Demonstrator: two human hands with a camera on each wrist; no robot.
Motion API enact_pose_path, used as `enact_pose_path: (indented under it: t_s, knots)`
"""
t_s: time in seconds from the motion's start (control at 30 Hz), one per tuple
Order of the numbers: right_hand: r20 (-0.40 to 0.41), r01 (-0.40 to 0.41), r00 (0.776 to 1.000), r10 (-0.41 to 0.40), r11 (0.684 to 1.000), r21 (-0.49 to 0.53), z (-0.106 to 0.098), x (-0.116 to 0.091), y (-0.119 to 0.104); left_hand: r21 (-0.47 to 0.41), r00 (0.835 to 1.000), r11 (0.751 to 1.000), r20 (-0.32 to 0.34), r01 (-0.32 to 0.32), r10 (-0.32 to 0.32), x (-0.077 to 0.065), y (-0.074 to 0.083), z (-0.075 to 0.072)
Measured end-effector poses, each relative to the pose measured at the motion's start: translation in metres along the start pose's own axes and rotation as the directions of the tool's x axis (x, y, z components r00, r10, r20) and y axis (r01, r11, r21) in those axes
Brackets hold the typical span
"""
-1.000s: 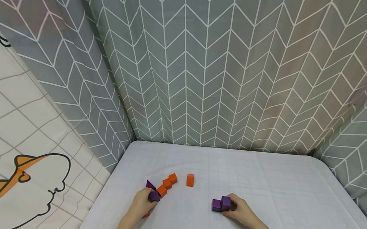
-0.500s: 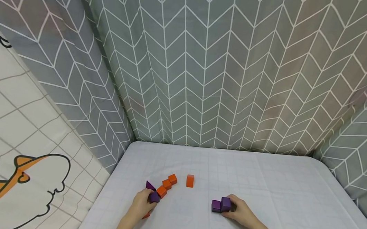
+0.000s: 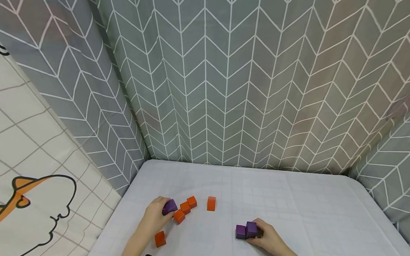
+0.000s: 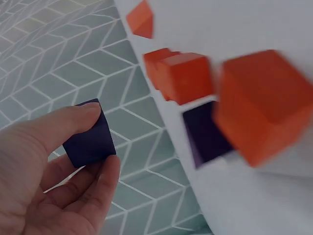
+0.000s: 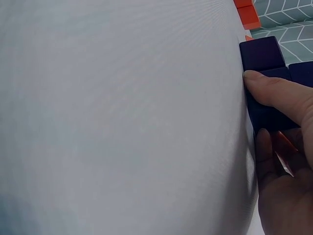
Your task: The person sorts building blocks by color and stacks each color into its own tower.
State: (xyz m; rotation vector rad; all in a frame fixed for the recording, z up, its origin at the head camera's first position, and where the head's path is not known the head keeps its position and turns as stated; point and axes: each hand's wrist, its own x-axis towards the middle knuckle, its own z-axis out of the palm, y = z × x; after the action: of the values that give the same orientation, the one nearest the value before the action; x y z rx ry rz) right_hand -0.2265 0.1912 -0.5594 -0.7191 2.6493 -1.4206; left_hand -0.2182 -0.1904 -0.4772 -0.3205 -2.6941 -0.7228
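Observation:
My left hand (image 3: 153,215) pinches a purple block (image 3: 170,207) between thumb and fingers. In the left wrist view this block (image 4: 90,139) is held apart from the others, and another purple block (image 4: 208,132) lies on the table beside the orange blocks. The head view has that second one hidden behind my left hand. Farther right, my right hand (image 3: 268,238) grips a purple block (image 3: 251,229) with thumb and fingers, and a smaller-looking purple cube (image 3: 240,232) sits against its left side. The right wrist view shows several dark purple faces (image 5: 261,54) close together at the thumb.
A slanting row of orange blocks (image 3: 185,207) runs right beside my left hand. One orange block (image 3: 211,203) stands alone farther right, and another (image 3: 160,238) lies by the left forearm. A white cloth covers the table (image 3: 291,202); patterned curtains (image 3: 228,86) hang behind it.
My left hand has moved away from me, carrying its purple block up from the near end of the orange row. The orange block by the forearm is uncovered. My right hand stays put.

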Motion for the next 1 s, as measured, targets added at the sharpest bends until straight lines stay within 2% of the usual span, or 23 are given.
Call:
enact_pose_path:
  t_s: [0.07,0.13,0.2,0.3,0.4,0.57,0.7,0.8,1.0]
  knots:
    - [-0.002,0.001,1.0,-0.001,1.0,0.014,-0.001,-0.001,0.0,-0.044,1.0,0.999,0.01,0.005,-0.004,0.008,0.006,0.002]
    - [-0.003,0.003,1.0,-0.002,1.0,0.024,-0.001,-0.002,0.001,-0.096,1.0,0.995,0.017,-0.017,0.019,0.016,0.013,0.007]
    - [-0.008,0.011,1.0,-0.011,1.0,0.027,0.0,-0.003,0.001,-0.142,0.998,0.988,0.019,-0.056,0.059,0.022,0.019,0.014]
    - [-0.014,0.026,1.0,-0.025,0.999,0.034,0.001,-0.002,0.001,-0.163,0.992,0.979,0.025,-0.121,0.127,0.027,0.03,0.031]
    - [-0.014,0.031,0.999,-0.03,0.999,0.04,0.002,-0.001,0.0,-0.171,0.982,0.971,0.059,-0.165,0.177,0.03,0.042,0.049]
    - [-0.011,0.029,1.0,-0.029,0.999,0.031,0.001,-0.001,-0.001,-0.229,0.964,0.957,0.156,-0.177,0.215,0.032,0.065,0.072]
    - [-0.017,0.037,0.999,-0.037,0.999,0.014,0.001,0.001,-0.002,-0.241,0.945,0.95,0.207,-0.199,0.251,0.034,0.082,0.085]
    - [-0.03,0.044,0.999,-0.043,0.999,0.021,0.001,0.002,-0.001,-0.261,0.925,0.939,0.243,-0.226,0.291,0.034,0.093,0.096]
    - [-0.046,0.069,0.997,-0.067,0.997,0.029,0.002,0.001,0.001,-0.328,0.884,0.921,0.338,-0.211,0.323,0.031,0.107,0.114]
